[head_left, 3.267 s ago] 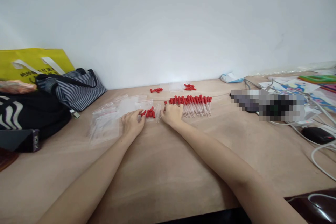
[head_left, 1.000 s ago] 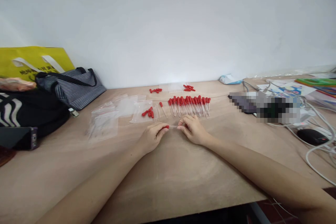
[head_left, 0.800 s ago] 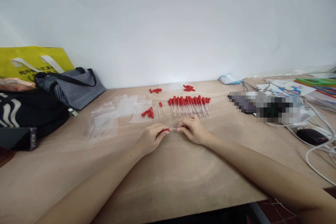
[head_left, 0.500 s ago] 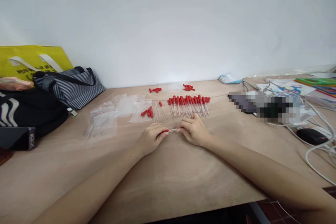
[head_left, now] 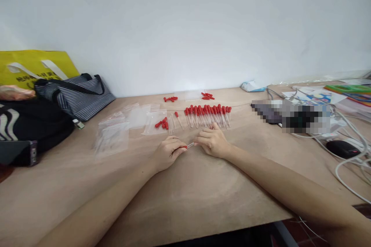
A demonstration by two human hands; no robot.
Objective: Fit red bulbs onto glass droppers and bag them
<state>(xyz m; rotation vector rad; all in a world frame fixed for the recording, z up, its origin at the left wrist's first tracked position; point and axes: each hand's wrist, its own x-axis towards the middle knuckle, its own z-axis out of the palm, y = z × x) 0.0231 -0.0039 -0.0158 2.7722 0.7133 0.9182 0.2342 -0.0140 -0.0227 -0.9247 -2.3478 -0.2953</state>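
Observation:
Between the fingers of my left hand [head_left: 168, 152] is a red rubber dropper bulb [head_left: 184, 147]. My right hand [head_left: 213, 141] pinches a clear dropper tube [head_left: 190, 145], whose left end meets the bulb; how deep it sits is too small to tell. Just beyond my hands lies a row of red-topped droppers [head_left: 208, 115], side by side. To its left is a single dropper [head_left: 179, 119], with several bare clear tubes [head_left: 171, 124] beside it. A small heap of loose red bulbs [head_left: 162, 123] rests by those tubes, partly on a clear plastic bag [head_left: 150, 123].
Clear zip bags [head_left: 114, 137] are spread at the left, near a striped bag [head_left: 84, 98] and a black bag [head_left: 34, 123]. More red bulbs [head_left: 171, 99] lie by the wall. At the right are a black mouse [head_left: 342, 149], white cables [head_left: 340, 171] and papers.
The bulb and tube have tilted slightly, the tube's right end now higher. My right hand has shifted a little left. The whole view has moved slightly.

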